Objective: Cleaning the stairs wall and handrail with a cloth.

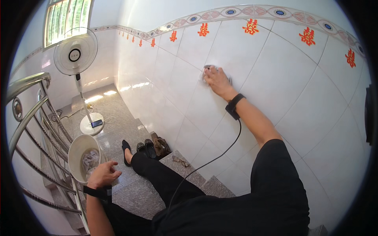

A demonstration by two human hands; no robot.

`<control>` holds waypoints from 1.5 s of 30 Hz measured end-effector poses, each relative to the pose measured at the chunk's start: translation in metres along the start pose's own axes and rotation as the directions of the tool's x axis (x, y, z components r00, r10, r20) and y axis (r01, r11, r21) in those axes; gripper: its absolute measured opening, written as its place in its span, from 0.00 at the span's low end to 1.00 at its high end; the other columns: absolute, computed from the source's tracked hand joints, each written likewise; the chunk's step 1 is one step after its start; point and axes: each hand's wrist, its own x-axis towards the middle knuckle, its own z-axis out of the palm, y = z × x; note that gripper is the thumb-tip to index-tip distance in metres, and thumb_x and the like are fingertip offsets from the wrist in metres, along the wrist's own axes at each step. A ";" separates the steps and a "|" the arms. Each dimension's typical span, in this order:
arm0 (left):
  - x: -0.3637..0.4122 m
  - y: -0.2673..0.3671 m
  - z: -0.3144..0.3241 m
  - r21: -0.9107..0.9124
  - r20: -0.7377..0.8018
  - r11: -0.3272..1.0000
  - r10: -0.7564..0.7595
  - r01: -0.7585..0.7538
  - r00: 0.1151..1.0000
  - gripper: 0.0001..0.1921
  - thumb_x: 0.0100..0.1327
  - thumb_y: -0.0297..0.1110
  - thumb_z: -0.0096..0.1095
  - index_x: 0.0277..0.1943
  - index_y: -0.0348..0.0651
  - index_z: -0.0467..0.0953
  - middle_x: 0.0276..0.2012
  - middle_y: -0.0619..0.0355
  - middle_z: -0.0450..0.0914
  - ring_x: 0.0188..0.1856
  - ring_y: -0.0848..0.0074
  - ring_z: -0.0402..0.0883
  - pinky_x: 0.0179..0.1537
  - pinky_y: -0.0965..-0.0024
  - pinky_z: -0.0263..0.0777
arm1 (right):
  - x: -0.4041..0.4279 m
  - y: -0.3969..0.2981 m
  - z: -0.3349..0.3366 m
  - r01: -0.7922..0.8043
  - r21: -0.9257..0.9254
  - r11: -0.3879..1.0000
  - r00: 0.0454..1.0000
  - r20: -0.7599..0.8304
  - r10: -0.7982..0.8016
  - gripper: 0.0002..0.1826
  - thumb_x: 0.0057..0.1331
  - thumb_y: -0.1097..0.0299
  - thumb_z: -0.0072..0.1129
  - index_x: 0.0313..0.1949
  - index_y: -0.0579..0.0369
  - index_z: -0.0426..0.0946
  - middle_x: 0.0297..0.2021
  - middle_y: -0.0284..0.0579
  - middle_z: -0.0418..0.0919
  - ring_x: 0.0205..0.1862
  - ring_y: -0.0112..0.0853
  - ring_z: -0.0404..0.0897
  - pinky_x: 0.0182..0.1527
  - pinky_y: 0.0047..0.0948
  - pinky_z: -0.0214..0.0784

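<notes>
My right hand (218, 81) presses a greyish cloth (204, 77) against the white wall tiles (189, 97), below a row of red paper cut-outs (250, 27); hand and cloth are slightly blurred, and much of the cloth is hidden under the palm. Nothing shows in my left hand (104, 174), whose fingers are loosely bent and apart. It hangs by the near rim of a white bucket (73, 160), which holds pale crumpled pieces (90, 159). A black band with a cable is on my right wrist, another band on my left.
A standing fan (76, 54) is on the landing, a phone (97, 123) on its base. Stainless steel railing (28, 85) runs along the left. Black shoes (149, 147) and a brown item (159, 145) lie by the wall. Stone steps (174, 165) run beneath me. My wrist cable (206, 163) crosses my front.
</notes>
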 end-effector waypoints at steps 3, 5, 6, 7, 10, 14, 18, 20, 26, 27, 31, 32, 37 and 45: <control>0.013 0.010 0.009 0.061 0.047 0.994 0.091 -0.094 0.995 0.25 0.56 0.39 0.66 0.54 0.35 0.75 0.36 0.44 0.84 0.37 0.56 0.84 0.42 0.63 0.76 | 0.008 0.052 -0.012 -0.079 -0.034 0.996 0.997 0.008 0.079 0.14 0.58 0.70 0.52 0.45 0.50 0.78 0.52 0.44 0.71 0.56 0.42 0.68 0.46 0.43 0.66; 0.009 0.025 0.008 0.028 0.046 0.995 0.096 -0.098 0.994 0.25 0.56 0.39 0.67 0.54 0.36 0.75 0.37 0.44 0.83 0.37 0.56 0.84 0.42 0.63 0.76 | 0.027 0.087 -0.047 -0.278 -0.286 0.917 0.922 0.187 0.338 0.19 0.63 0.73 0.45 0.52 0.38 0.74 0.62 0.45 0.67 0.62 0.44 0.65 0.50 0.52 0.65; 0.007 0.031 0.007 0.002 0.029 0.994 0.113 -0.113 0.993 0.24 0.56 0.38 0.67 0.54 0.36 0.75 0.38 0.44 0.83 0.37 0.56 0.84 0.42 0.63 0.76 | 0.025 0.114 -0.056 -0.336 -0.331 0.882 0.915 0.105 0.388 0.20 0.63 0.73 0.45 0.52 0.35 0.74 0.61 0.43 0.68 0.60 0.42 0.66 0.48 0.52 0.66; 0.003 0.030 0.008 0.019 -0.017 0.988 0.151 -0.151 0.988 0.24 0.55 0.36 0.68 0.54 0.37 0.75 0.38 0.45 0.82 0.36 0.57 0.83 0.40 0.62 0.76 | 0.023 0.141 -0.067 -0.358 -0.359 0.862 0.932 -0.080 0.354 0.19 0.63 0.71 0.46 0.51 0.33 0.75 0.60 0.39 0.68 0.58 0.41 0.67 0.47 0.51 0.66; -0.008 0.033 0.003 -0.007 -0.082 0.975 0.222 -0.223 0.972 0.24 0.55 0.35 0.69 0.54 0.37 0.74 0.37 0.45 0.81 0.36 0.58 0.82 0.40 0.62 0.76 | 0.020 0.155 -0.099 -0.514 -0.159 0.843 0.858 -0.103 0.504 0.19 0.63 0.64 0.48 0.52 0.47 0.77 0.65 0.47 0.63 0.65 0.46 0.59 0.61 0.58 0.53; -0.015 0.033 -0.003 -0.038 -0.087 0.973 0.224 -0.228 0.971 0.24 0.54 0.33 0.69 0.54 0.37 0.74 0.36 0.46 0.81 0.37 0.59 0.81 0.40 0.63 0.75 | -0.020 0.096 -0.090 -0.449 -0.393 0.802 0.888 -0.099 0.449 0.18 0.63 0.68 0.49 0.52 0.36 0.75 0.57 0.39 0.69 0.53 0.37 0.69 0.47 0.47 0.67; -0.029 0.033 -0.004 -0.024 -0.099 0.974 0.223 -0.227 0.970 0.24 0.54 0.33 0.68 0.54 0.36 0.74 0.36 0.46 0.81 0.37 0.59 0.81 0.41 0.63 0.75 | -0.093 -0.057 -0.062 -0.159 -0.318 0.935 0.941 0.237 0.241 0.21 0.63 0.70 0.48 0.57 0.50 0.70 0.58 0.43 0.67 0.56 0.42 0.68 0.52 0.51 0.64; -0.033 0.030 -0.004 -0.024 -0.103 0.975 0.219 -0.223 0.970 0.24 0.54 0.33 0.68 0.54 0.36 0.74 0.36 0.46 0.81 0.37 0.58 0.81 0.41 0.63 0.75 | -0.131 -0.133 -0.052 -0.132 -0.019 0.991 0.938 0.322 0.131 0.21 0.61 0.71 0.49 0.55 0.59 0.70 0.56 0.45 0.67 0.58 0.41 0.64 0.53 0.48 0.63; -0.045 0.021 -0.004 0.024 -0.127 0.981 0.192 -0.191 0.973 0.24 0.54 0.34 0.69 0.53 0.35 0.74 0.37 0.46 0.81 0.38 0.57 0.81 0.42 0.62 0.75 | -0.227 -0.259 -0.032 -0.103 0.357 0.928 0.847 0.521 -0.107 0.20 0.60 0.67 0.49 0.51 0.60 0.76 0.56 0.44 0.67 0.61 0.41 0.60 0.54 0.46 0.58; -0.047 0.019 -0.004 0.024 -0.123 0.983 0.183 -0.182 0.975 0.24 0.54 0.34 0.69 0.53 0.34 0.74 0.37 0.46 0.81 0.38 0.56 0.81 0.42 0.62 0.75 | -0.225 -0.264 -0.030 -0.083 0.381 0.921 0.793 0.585 -0.170 0.20 0.60 0.66 0.50 0.50 0.60 0.76 0.56 0.43 0.67 0.61 0.41 0.60 0.54 0.46 0.58; -0.053 0.023 -0.007 -0.023 -0.114 0.994 0.106 -0.109 0.988 0.24 0.54 0.35 0.69 0.53 0.35 0.74 0.36 0.45 0.81 0.38 0.56 0.81 0.41 0.62 0.75 | -0.206 -0.253 -0.007 -0.052 0.383 0.922 0.876 0.461 -0.142 0.17 0.59 0.65 0.51 0.46 0.57 0.79 0.55 0.42 0.68 0.60 0.40 0.62 0.52 0.44 0.60; -0.053 0.021 -0.006 -0.020 -0.118 0.994 0.109 -0.112 0.987 0.24 0.54 0.35 0.69 0.53 0.35 0.74 0.36 0.45 0.81 0.37 0.56 0.81 0.41 0.62 0.75 | -0.186 -0.242 -0.001 -0.089 0.375 0.923 0.891 0.444 -0.095 0.15 0.59 0.65 0.51 0.44 0.55 0.79 0.54 0.41 0.69 0.59 0.39 0.63 0.51 0.43 0.60; -0.047 0.024 -0.005 -0.026 -0.103 0.992 0.119 -0.122 0.988 0.25 0.54 0.36 0.69 0.53 0.36 0.75 0.37 0.45 0.81 0.38 0.56 0.81 0.41 0.61 0.74 | -0.069 -0.156 0.031 -0.149 0.258 0.955 0.964 0.252 0.082 0.12 0.59 0.68 0.50 0.40 0.53 0.79 0.54 0.41 0.71 0.56 0.38 0.66 0.49 0.42 0.62; -0.042 0.025 -0.007 0.001 -0.133 0.989 0.149 -0.150 0.980 0.24 0.54 0.35 0.68 0.53 0.36 0.74 0.38 0.46 0.80 0.41 0.55 0.80 0.45 0.61 0.73 | 0.069 0.016 0.055 -0.339 0.027 0.940 0.932 0.149 0.332 0.15 0.67 0.66 0.44 0.50 0.39 0.77 0.65 0.44 0.64 0.64 0.45 0.63 0.59 0.58 0.58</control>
